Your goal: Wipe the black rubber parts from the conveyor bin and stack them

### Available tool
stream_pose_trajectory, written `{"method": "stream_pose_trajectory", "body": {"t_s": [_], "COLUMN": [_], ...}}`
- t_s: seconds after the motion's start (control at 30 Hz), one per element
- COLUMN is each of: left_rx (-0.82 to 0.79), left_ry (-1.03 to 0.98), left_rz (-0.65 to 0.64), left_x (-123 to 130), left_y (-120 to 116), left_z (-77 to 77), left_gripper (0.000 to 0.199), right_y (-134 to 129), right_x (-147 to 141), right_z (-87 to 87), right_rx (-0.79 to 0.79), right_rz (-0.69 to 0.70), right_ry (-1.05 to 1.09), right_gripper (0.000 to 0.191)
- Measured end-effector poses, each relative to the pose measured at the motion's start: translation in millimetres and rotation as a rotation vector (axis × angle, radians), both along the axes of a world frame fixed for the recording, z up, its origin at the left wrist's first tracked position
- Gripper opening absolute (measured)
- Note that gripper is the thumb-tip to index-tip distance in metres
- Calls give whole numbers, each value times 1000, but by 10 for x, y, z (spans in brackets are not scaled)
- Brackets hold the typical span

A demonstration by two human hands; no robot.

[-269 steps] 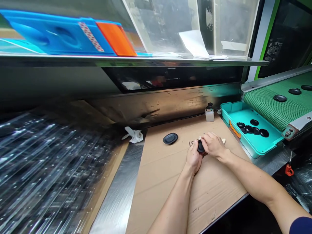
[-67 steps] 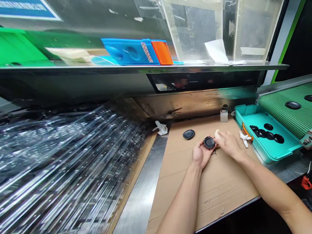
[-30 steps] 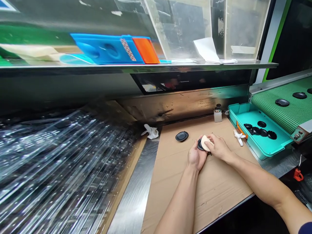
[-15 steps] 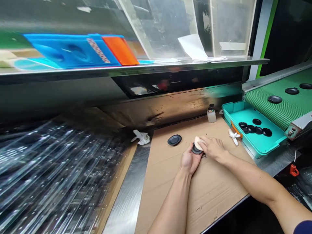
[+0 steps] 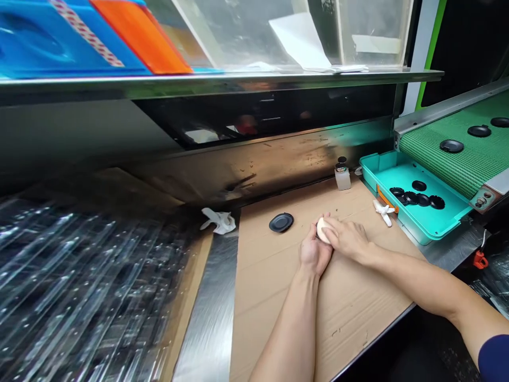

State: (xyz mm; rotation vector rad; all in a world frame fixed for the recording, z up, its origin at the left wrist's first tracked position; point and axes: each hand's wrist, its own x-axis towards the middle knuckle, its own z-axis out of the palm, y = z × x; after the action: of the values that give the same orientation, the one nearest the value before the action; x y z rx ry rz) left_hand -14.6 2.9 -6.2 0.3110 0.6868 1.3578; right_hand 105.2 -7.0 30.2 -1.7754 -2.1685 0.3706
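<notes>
My left hand [image 5: 314, 252] is cupped around a black round part, now almost wholly covered; only a sliver of its dark rim shows at the fingers. My right hand [image 5: 348, 237] grips a cream-coloured round pad [image 5: 323, 231], perhaps a sponge, and presses it against that part. Both hands are over the cardboard sheet [image 5: 286, 297]. To their left, another black round part [image 5: 281, 222] with a raised rim lies flat on the cardboard.
A turquoise tray [image 5: 431, 233] holding several black parts stands at right, under the end of a green conveyor belt [image 5: 433, 159]. A small bottle [image 5: 342, 178] is at the back. Crumpled white tissue [image 5: 219, 220] and stacked clear plastic trays [image 5: 91, 286] lie left. A metal shelf [image 5: 258, 85] crosses above.
The cream pad has slid over the black part in my left hand and now covers nearly all of it. The camera view has shifted slightly downward and to the right.
</notes>
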Motion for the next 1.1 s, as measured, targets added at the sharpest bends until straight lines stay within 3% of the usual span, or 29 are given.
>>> {"method": "stream_pose_trajectory", "body": {"t_s": [0.07,0.23,0.4,0.67,0.97,1.1], "left_rx": [7,-24,-30,-77,-10,5], "left_ry": [-38,-146,-224,-165,-113,-75], "left_rz": [4,8,-33,-21,11,13], "left_x": [2,87,133,41,-120,-171], "left_y": [-1,-33,-43,2,29,42], "left_z": [-3,31,72,98,82,70], "left_gripper": [36,31,33,39,40,35], "right_y": [-45,-7,-37,292,339,377], "right_x": [-40,-40,-51,408,457,476], "right_z": [9,39,-35,-98,-191,-227], "right_rx": [-19,-39,36,172,50,64], "right_rz": [6,-179,-75,-186,-62,-51], "right_ry": [-31,-95,-97,-6,16,147], "right_gripper": [48,51,49,47,45,41]}}
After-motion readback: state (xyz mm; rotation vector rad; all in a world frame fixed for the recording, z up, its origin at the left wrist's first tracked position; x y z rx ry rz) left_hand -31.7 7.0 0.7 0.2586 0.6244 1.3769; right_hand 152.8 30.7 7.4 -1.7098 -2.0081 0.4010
